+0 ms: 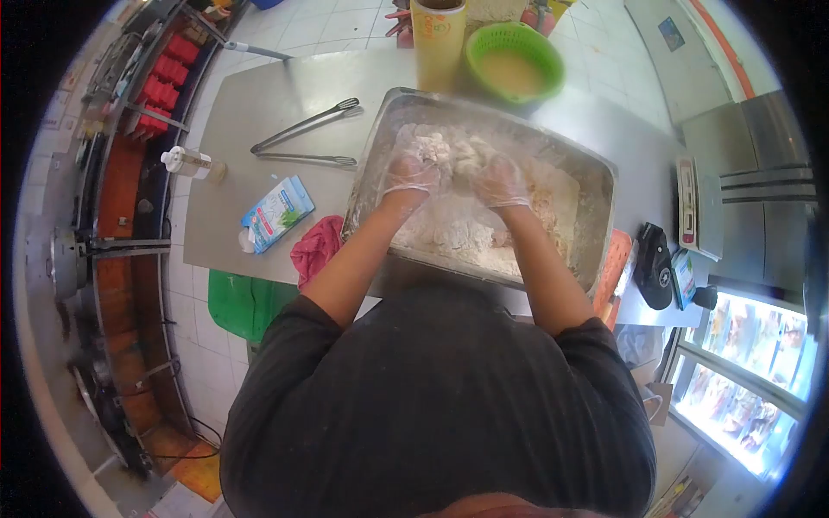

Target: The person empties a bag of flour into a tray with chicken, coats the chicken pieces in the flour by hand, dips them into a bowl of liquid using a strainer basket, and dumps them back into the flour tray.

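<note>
A large metal tray (604, 220) of white flour (440, 233) lies at an angle on the steel table. Inside it, my left hand (410, 175), in a clear flour-dusted glove, is closed on a floured piece (432, 148) near the back left. My right hand (499, 181), gloved the same way, is closed on another floured piece (469, 157) just beside it. The hands are apart, with the pieces between and in front of them. Flour hides most of the fingertips. More coated lumps (462, 235) lie in the flour nearer to me.
Metal tongs (302, 129), a blue-white packet (278, 213), a pink cloth (317, 249) and a bottle (192, 163) are on the left. Behind the tray stand a yellow container (438, 47) and a green basket (515, 65). A black cap (654, 266) lies right.
</note>
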`<state>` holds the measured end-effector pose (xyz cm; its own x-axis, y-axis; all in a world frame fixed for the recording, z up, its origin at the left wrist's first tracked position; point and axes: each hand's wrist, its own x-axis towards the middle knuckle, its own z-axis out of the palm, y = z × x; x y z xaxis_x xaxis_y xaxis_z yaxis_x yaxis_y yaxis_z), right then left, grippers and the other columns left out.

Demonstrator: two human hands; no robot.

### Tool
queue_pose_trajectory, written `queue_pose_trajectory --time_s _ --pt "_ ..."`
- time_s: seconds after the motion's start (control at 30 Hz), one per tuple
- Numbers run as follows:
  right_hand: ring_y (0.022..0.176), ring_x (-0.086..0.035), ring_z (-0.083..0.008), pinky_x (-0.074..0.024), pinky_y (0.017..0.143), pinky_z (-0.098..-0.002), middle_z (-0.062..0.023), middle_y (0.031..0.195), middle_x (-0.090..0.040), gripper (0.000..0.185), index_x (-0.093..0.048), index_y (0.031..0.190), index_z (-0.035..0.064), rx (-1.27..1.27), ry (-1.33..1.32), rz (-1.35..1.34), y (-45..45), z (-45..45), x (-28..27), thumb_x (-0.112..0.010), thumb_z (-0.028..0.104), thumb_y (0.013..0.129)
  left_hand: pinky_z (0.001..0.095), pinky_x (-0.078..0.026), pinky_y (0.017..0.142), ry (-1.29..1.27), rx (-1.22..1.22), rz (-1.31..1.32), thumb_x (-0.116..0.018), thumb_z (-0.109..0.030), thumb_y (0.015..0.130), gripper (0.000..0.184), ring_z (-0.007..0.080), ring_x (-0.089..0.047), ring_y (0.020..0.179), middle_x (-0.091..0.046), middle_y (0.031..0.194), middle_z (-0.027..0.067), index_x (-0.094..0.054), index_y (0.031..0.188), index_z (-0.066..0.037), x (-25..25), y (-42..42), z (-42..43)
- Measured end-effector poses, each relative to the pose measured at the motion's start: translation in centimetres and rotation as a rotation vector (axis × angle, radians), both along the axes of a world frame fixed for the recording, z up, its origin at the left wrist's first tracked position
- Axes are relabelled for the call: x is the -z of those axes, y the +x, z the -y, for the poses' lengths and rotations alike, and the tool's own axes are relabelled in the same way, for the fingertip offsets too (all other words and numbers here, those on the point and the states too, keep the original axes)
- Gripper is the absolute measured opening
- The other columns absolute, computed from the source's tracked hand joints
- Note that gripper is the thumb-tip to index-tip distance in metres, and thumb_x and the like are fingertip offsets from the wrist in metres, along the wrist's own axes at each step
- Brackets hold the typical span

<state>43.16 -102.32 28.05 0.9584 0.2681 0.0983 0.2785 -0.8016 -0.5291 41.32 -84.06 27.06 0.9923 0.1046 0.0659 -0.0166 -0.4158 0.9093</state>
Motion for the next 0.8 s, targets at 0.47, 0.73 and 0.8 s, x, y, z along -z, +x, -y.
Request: queue_pose_trajectory --time_s 0.47,0.73,0.8 --pt "0.103 -0.066 -0.0343 -0.0511 0.09 -0.0404 -0.0236 0.111 -0.066 0.05 -0.066 0.116 0.0035 -0.026 -0.2 -0.138 0.2 -0.9 -1.7 -0.066 0.04 0.083 0.0354 -0.054 0.075 0.206 -0.06 -0.163 -0.069 -0.019 0.082 0.022 0.0223 -0.069 0.084 -0.072 0.093 0.0117 -0.071 0.1 -0.006 4.3 1.9 -0.8" --pt "0.104 -0.065 -0.0376 -0.0514 0.09 -0.0419 -0.0242 0.112 -0.067 0.06 -0.069 0.107 0.0003 -0.135 -0.468 -0.483 2.3 -3.8 6.0 -0.072 0.051 0.075 0.0348 -0.053 0.075 0.025 -0.152 -0.061 -0.068 -0.025 0.086 0.028 0.0199 -0.068 0.083 -0.073 0.096 0.0093 -0.07 0.107 -0.006 3.5 2.1 -3.3" --pt "0.104 -0.065 -0.038 -0.0513 0.09 -0.0418 -0.0243 0.113 -0.066 0.057 -0.069 0.107 0.0003 -0.193 -0.444 -0.5 3.4 -3.6 5.3 -0.072 0.048 0.074 0.0385 -0.054 0.077 -0.053 -0.155 -0.087 -0.068 -0.03 0.085 0.034 0.0276 -0.069 0.088 -0.072 0.099 0.0143 -0.068 0.109 -0.007 2.0 1.3 -3.6"
